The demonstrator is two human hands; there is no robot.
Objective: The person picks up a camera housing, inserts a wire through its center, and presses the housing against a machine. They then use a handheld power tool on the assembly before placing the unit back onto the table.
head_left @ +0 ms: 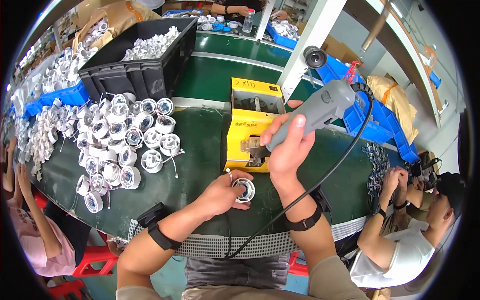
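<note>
My right hand [290,152] is closed around a grey electric screwdriver [320,107], which slants down to the left. Its dark tip reaches the front opening of a yellow screw feeder [237,136]; whether a screw sits on the bit is too small to tell. On the green bench, close to my body, my left hand [217,195] grips a round white housing [245,190] with a dark centre. A short pale wire sticks out above that hand. A black cable [327,175] runs from the screwdriver's top end down past my right wrist.
Many similar white housings [117,130] with wires crowd the bench at left. Behind them stands a black crate [127,82] of white parts. Blue trays [370,122] and a wire bundle [376,167] lie at right. Co-workers sit on both sides. A white post [307,47] rises behind the feeder.
</note>
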